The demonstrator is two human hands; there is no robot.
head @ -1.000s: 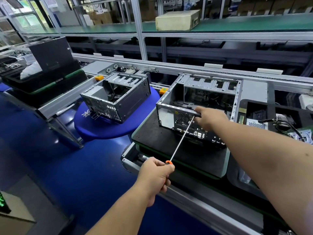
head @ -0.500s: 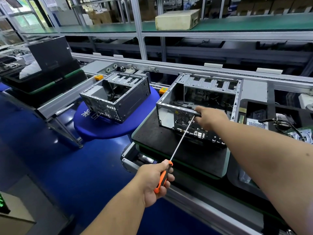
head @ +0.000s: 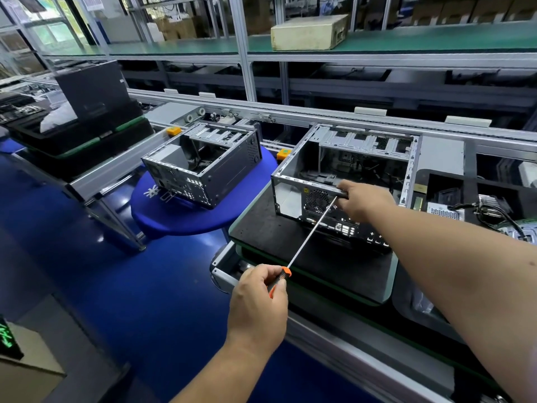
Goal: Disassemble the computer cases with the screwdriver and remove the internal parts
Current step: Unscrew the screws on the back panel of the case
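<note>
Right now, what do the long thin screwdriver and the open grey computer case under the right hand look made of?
Screwdriver: bright, thin shaft, apparently polished steel; orange-and-black handle, likely plastic or rubber. Computer case: dull grey perforated panels with folded edges, probably bare sheet steel.

Open-topped cases, crowded right side

The near computer case is open on top, but the right hand grips its front rail and the screwdriver shaft slants across its rear panel. Bare black mat lies free to its left on the worktop. The second case on the blue stool also stands open. Cables and parts fill the tray to the right.
</note>
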